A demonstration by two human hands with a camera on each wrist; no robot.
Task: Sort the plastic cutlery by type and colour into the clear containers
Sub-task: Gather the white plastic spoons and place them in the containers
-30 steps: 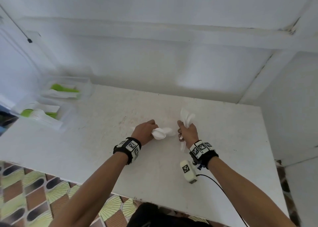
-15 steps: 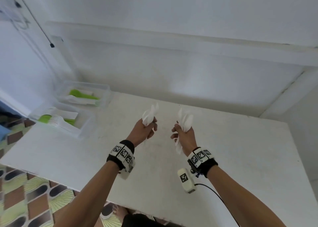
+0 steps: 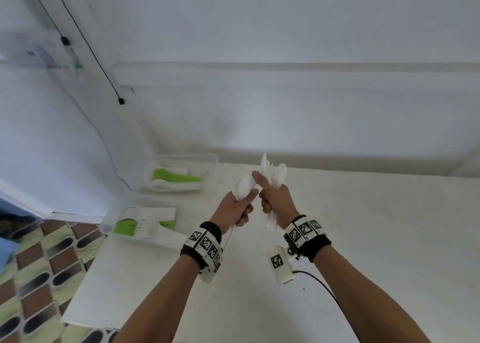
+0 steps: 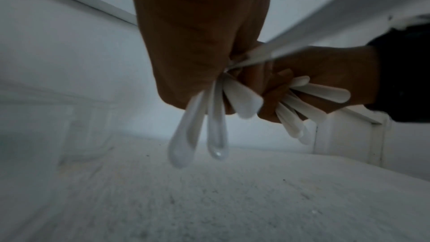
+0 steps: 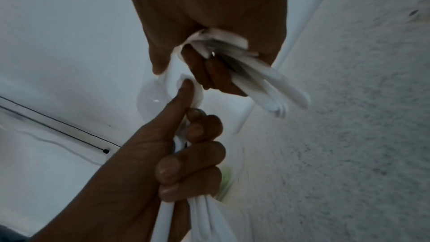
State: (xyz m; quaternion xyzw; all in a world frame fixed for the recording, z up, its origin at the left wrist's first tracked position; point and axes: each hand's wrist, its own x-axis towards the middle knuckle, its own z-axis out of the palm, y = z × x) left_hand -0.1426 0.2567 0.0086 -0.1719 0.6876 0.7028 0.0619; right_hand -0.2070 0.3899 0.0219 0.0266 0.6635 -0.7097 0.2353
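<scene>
Both hands are raised above the white table (image 3: 363, 238), close together. My left hand (image 3: 237, 207) grips a bundle of white plastic spoons (image 3: 244, 185), bowls up, handles (image 4: 197, 132) hanging below the fist. My right hand (image 3: 275, 199) grips another bunch of white spoons (image 3: 275, 173), its handles (image 5: 267, 84) sticking out under the fingers. The two bundles nearly touch at the top. Two clear containers stand at the table's left: the far one (image 3: 207, 161) and the near one (image 3: 111, 218), each with green and white cutlery.
A white wall runs along the table's far side. Black cords (image 3: 85, 44) hang on the left wall. A patterned tile floor (image 3: 39, 264) lies beyond the table's left edge. A cable (image 3: 324, 288) trails from my right wrist camera.
Both hands lifted their spoon bundles off the table and came together; the left bundle turned bowls up. The head view swung left, bringing the containers nearer the centre.
</scene>
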